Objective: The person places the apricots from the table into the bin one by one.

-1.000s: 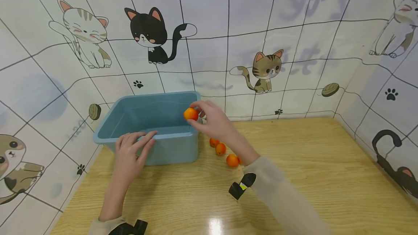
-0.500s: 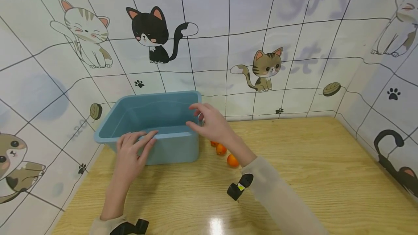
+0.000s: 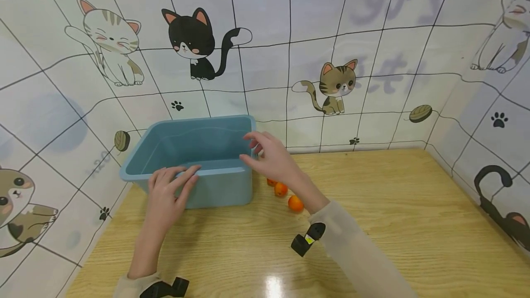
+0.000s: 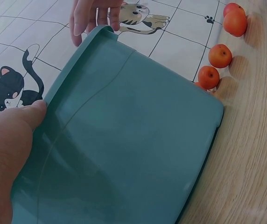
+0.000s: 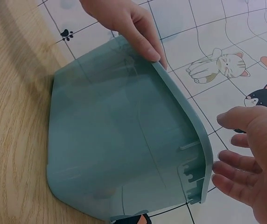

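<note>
- Fruits (image 3: 296,203), orange and round without a long axis, lie on the bench (image 3: 372,206), right of the blue bin (image 3: 223,190).
- We see the right hand (image 3: 271,154) nearer, empty, fingers parted; they lie below it, toward the person.
- Left hand (image 3: 165,194) grips the front rim.
- We can read no brand; the pale wall lettering (image 3: 368,10) is unclear.

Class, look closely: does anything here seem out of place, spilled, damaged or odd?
Nothing looks spilled or damaged: the blue bin stands upright, orange fruits beside it on the table. The only oddity is the wall covering behind: its grid lines waver, perhaps because it hangs loosely.
</note>
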The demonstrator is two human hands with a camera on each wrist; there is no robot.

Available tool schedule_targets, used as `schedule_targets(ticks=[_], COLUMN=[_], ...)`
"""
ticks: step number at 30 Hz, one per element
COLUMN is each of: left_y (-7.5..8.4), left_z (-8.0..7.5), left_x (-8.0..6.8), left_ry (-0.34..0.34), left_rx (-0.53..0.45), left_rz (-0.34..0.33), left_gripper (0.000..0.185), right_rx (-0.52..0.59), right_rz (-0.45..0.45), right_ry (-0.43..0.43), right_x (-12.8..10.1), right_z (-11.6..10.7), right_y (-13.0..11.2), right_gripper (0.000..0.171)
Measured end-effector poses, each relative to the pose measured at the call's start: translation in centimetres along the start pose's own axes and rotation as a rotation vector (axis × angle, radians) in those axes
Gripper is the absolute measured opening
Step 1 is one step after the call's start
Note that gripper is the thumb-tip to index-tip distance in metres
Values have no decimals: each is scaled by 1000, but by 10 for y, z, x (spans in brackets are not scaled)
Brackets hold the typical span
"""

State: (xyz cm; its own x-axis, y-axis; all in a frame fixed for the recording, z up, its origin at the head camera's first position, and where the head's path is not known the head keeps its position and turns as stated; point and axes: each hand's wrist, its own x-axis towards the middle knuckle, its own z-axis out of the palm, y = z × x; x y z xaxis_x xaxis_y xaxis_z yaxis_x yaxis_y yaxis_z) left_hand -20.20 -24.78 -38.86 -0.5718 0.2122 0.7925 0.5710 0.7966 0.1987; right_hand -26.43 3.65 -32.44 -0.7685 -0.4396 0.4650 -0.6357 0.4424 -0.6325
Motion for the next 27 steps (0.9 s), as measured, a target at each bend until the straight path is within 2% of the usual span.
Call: schedule_targets(ticks=[7,14,27], left_y=[0,0,2], left_z=[1,1,-1], left_x=[0,-1,-2], left_ry=[11,34,-8], left_rx=[-9,-12,-11], left_rz=[8,22,-6], left_gripper=[26,28,28], right_rx=[28,2,-22], right_rz=[-7,10,11], right_ry=[26,49,55], right_x=[-11,-25,-59], right_z=[-7,-12,-29], right_y=[3,8,25], right_gripper=[41,44,45])
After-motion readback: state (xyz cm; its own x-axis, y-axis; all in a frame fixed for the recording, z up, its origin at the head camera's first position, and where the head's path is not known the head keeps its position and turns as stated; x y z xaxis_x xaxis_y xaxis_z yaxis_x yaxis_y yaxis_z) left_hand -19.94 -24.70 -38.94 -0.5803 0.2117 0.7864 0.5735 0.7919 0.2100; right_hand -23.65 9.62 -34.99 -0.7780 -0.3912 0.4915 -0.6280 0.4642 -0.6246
